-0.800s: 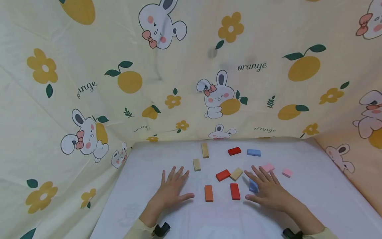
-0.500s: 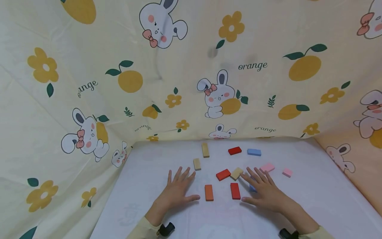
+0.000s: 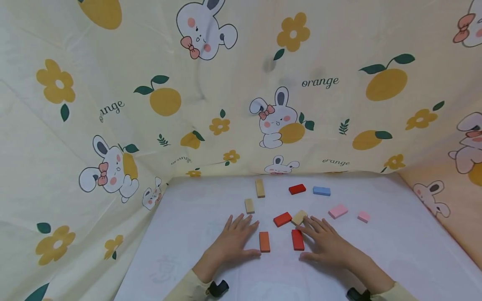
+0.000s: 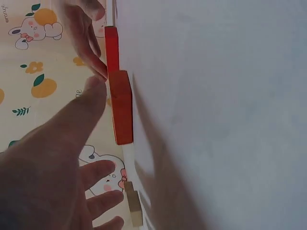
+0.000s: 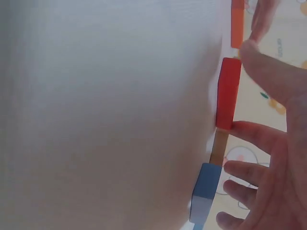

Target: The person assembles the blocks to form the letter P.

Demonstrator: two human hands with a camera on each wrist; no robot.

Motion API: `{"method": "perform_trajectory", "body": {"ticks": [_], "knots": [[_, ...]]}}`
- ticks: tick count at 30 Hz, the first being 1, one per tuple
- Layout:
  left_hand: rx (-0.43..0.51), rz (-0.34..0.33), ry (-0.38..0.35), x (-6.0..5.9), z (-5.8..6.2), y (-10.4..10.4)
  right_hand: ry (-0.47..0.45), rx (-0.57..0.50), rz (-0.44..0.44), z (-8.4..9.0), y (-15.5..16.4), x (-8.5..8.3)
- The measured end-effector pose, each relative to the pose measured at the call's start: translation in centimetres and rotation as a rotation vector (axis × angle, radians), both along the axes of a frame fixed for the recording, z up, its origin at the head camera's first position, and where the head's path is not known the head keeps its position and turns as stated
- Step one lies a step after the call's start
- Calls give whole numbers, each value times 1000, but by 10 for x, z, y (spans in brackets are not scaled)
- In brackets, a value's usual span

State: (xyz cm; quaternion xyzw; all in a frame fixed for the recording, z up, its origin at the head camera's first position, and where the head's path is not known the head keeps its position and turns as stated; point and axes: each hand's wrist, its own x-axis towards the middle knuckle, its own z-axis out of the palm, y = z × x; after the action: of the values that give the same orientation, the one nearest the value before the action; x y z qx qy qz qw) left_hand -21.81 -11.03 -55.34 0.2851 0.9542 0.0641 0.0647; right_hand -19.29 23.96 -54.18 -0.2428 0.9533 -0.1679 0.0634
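Both hands hover palm down near the front blocks, fingers spread and holding nothing. My left hand [image 3: 234, 241] is just left of an orange block [image 3: 265, 242], its thumb near that block's lower end; the left wrist view shows the orange block [image 4: 121, 108] by the thumb. Beside a red block [image 3: 297, 240] is my right hand [image 3: 328, 246], with its index finger right at the block's far end and the thumb at the near end. A blue block [image 5: 206, 191] stands by the right fingers in the right wrist view; in the head view that hand hides it.
Farther back lie a red block [image 3: 282, 219] against a beige block [image 3: 299, 218], two more beige blocks [image 3: 249, 206], another red block [image 3: 297, 189] and a blue block [image 3: 321, 191]. Pink blocks [image 3: 338, 211] are at right. A printed curtain [image 3: 226, 83] hangs behind the white table [image 3: 180, 267].
Both hands have moved inward, the left toward the orange block and the right toward the front red block. The right hand has uncovered a pink block and now covers the near blue block.
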Motion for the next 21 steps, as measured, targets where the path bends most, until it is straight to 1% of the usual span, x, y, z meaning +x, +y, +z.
{"method": "perform_trajectory", "body": {"ticks": [2,6,9,12,17,21], "knots": [[3,-16,10,0,-1,2,1,4,-1,0,-2,0],[36,-37,13,1,-3,5,32,11,-12,-1,-4,-2],[54,-36,12,2,-3,7,62,12,-8,-2,-5,-4],[51,-32,20,2,-4,8,85,13,6,-2,-6,-5],[45,-31,54,1,-6,10,84,9,4,0,-9,-6],[56,-27,74,1,-5,11,70,-2,-33,-1,-10,-6]]}}
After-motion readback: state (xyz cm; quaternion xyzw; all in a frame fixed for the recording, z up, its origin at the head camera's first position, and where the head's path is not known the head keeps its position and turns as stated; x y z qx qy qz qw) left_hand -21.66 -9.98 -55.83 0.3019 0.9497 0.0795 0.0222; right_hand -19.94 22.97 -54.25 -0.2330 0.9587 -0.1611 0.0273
